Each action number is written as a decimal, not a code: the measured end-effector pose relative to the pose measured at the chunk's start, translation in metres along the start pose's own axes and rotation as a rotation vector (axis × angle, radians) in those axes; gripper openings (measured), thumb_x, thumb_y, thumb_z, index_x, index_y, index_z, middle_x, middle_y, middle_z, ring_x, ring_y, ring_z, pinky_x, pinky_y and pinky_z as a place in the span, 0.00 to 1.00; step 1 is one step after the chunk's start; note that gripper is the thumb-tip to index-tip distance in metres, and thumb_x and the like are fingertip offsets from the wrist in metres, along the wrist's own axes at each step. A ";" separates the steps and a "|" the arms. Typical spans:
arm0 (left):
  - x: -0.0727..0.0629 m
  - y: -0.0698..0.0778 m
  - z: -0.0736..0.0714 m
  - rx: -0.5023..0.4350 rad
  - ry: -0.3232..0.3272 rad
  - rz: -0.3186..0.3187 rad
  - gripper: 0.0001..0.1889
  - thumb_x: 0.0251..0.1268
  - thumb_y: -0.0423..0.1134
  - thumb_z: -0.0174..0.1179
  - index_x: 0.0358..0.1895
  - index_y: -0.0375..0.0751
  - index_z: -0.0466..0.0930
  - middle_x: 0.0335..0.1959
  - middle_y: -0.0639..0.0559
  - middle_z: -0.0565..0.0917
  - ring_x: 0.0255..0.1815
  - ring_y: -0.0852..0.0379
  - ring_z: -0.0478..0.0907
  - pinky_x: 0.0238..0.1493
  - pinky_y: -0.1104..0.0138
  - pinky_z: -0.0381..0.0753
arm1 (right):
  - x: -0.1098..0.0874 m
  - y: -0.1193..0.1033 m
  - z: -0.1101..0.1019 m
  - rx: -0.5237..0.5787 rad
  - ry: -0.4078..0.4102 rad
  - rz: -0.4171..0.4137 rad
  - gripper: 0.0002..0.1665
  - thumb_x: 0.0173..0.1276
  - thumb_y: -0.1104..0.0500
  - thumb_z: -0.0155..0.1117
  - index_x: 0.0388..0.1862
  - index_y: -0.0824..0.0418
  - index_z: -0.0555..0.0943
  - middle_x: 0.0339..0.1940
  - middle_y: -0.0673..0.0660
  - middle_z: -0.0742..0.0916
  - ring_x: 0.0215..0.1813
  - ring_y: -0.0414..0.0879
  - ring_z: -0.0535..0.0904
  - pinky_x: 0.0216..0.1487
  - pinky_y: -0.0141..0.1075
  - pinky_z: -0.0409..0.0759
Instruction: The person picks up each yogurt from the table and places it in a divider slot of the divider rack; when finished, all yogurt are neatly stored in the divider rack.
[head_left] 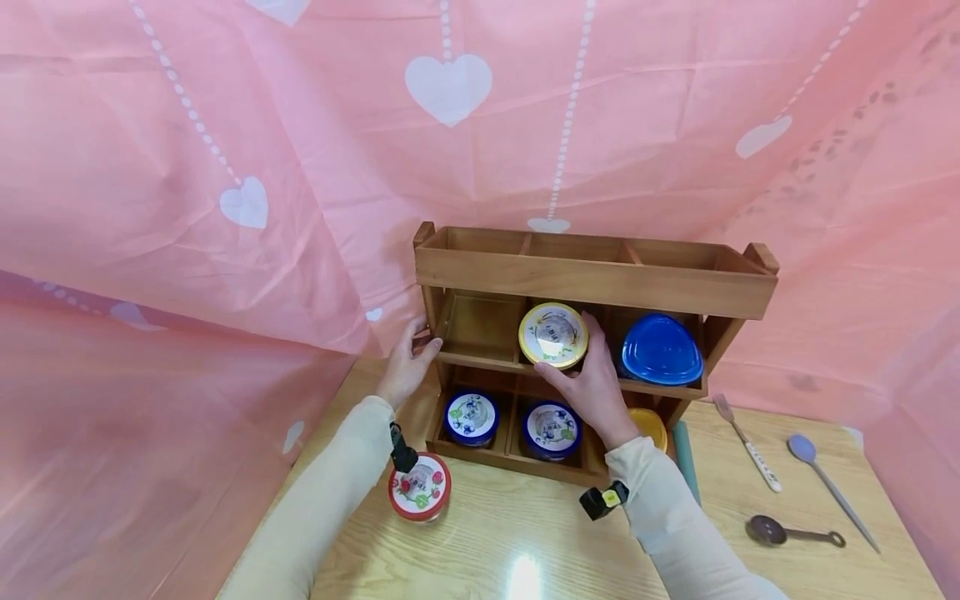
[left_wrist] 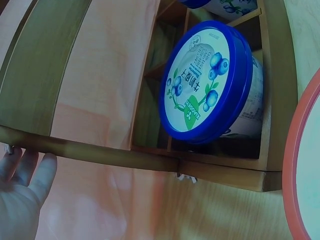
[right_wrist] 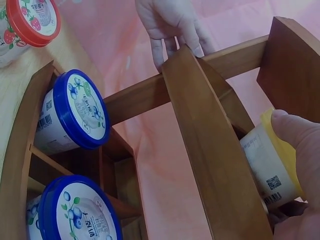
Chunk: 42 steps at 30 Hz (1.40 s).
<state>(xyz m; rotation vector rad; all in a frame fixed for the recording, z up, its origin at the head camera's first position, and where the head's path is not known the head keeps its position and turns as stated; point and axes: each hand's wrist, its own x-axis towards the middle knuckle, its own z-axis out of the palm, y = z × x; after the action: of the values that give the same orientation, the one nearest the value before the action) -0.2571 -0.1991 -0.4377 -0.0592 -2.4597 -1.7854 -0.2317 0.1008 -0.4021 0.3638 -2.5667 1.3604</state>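
My right hand (head_left: 596, 390) grips a round tub with a yellow-rimmed lid (head_left: 553, 335), its thumb on the near edge and fingers around the right side. The tub sits tilted toward me at the middle compartment of the wooden rack's (head_left: 592, 282) middle tier. In the right wrist view the tub's white wall (right_wrist: 265, 162) shows beside the thumb. At the rack's left side, my left hand (head_left: 405, 371) touches the side frame with extended fingers (left_wrist: 44, 175). Two blue-lidded blueberry tubs (head_left: 471, 417) stand in the bottom tier, left and middle.
A red-lidded strawberry tub (head_left: 420, 487) stands on the table before the rack. A blue-lidded container (head_left: 662, 350) is in the middle tier's right compartment, an orange-yellow lid (head_left: 648, 427) below it. A fork (head_left: 750, 446), a blue-headed spoon (head_left: 828, 483) and a dark scoop (head_left: 772, 531) lie right.
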 end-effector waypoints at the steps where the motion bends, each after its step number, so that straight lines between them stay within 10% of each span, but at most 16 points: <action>1: 0.000 0.000 0.000 -0.003 -0.002 0.000 0.28 0.75 0.44 0.54 0.75 0.49 0.58 0.73 0.46 0.66 0.71 0.45 0.66 0.73 0.51 0.66 | -0.001 0.001 0.000 0.001 0.001 -0.002 0.62 0.59 0.49 0.75 0.79 0.58 0.45 0.75 0.66 0.62 0.76 0.62 0.60 0.75 0.58 0.59; 27: 0.006 0.002 -0.002 -0.001 -0.005 0.013 0.28 0.75 0.43 0.54 0.74 0.47 0.59 0.72 0.45 0.67 0.71 0.44 0.66 0.72 0.51 0.66 | -0.024 -0.019 -0.009 0.074 0.147 -0.086 0.59 0.59 0.54 0.75 0.79 0.55 0.48 0.78 0.59 0.57 0.78 0.54 0.56 0.76 0.49 0.60; 42: 0.004 0.000 -0.001 -0.019 -0.007 0.009 0.27 0.75 0.43 0.54 0.73 0.49 0.60 0.72 0.47 0.66 0.71 0.45 0.66 0.74 0.52 0.65 | -0.068 -0.039 0.035 0.130 -0.027 -0.330 0.54 0.56 0.59 0.78 0.77 0.58 0.58 0.75 0.58 0.66 0.73 0.53 0.66 0.71 0.52 0.68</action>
<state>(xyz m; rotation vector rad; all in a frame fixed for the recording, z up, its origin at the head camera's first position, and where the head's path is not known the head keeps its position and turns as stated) -0.2607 -0.1999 -0.4370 -0.0778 -2.4438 -1.8080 -0.1577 0.0581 -0.4111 0.7930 -2.3098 1.4047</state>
